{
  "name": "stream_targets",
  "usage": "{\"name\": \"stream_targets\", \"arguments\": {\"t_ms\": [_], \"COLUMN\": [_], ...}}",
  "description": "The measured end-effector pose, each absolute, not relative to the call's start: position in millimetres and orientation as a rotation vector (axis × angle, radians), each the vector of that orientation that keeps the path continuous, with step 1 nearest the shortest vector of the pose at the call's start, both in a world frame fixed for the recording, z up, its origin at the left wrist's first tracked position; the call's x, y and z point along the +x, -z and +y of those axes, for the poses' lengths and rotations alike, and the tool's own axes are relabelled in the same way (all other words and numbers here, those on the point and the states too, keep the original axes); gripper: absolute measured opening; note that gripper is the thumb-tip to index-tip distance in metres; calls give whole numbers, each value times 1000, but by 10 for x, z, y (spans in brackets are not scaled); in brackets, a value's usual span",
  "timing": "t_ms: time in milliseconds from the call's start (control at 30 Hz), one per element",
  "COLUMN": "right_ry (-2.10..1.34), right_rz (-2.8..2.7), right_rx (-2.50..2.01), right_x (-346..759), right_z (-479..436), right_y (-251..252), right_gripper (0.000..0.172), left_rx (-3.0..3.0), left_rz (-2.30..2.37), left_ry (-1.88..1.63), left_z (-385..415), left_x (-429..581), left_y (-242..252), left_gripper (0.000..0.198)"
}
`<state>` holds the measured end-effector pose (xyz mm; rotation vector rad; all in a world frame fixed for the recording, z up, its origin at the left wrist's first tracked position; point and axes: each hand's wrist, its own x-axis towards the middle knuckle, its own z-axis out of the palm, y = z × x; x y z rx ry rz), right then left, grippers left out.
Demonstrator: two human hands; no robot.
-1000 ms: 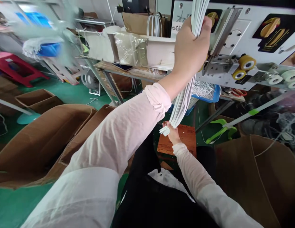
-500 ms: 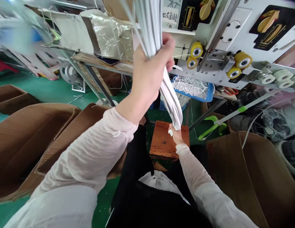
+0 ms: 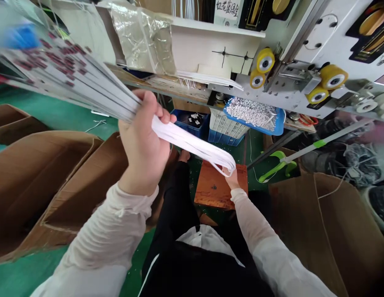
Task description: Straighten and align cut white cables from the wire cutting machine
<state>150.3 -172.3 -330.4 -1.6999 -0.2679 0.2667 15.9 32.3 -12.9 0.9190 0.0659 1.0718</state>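
A bundle of white cables stretches between my hands across the middle of the view. My left hand is wrapped round it, fingers closed. Beyond that fist the cables fan out to the upper left, blurred, showing dark red tips. My right hand grips the other end, where the bundle bends downward; part of the fingers is hidden behind it. Under the right hand is a reddish-brown wooden stool.
Ahead stands a machine with yellow rollers. A blue tray of small white offcuts hangs below the bench edge. Open cardboard boxes flank me, left and right. A blue crate sits under the bench.
My left hand has swung left and down, tilting the bundle from steep to slanting toward the upper left. The red-tipped ends now show. My right hand stays nearly where it was.
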Motion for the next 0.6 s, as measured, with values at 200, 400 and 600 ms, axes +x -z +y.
{"name": "stream_targets", "arguments": {"t_ms": [200,400,600], "right_ry": [-193,-213,-232], "right_rz": [-311,-339,-346], "right_rx": [-1756,-1774,-1758], "right_x": [1534,1542,1523], "right_z": [-1715,-1671,-1675], "right_y": [3371,3364,3375], "right_gripper": [13,12,13], "left_rx": [867,829,841], "left_rz": [224,267,357], "left_ry": [-1118,-1152,-1183], "left_z": [459,531,531], "left_x": [78,-19,-77], "left_y": [321,396,452], "left_gripper": [20,29,30]}}
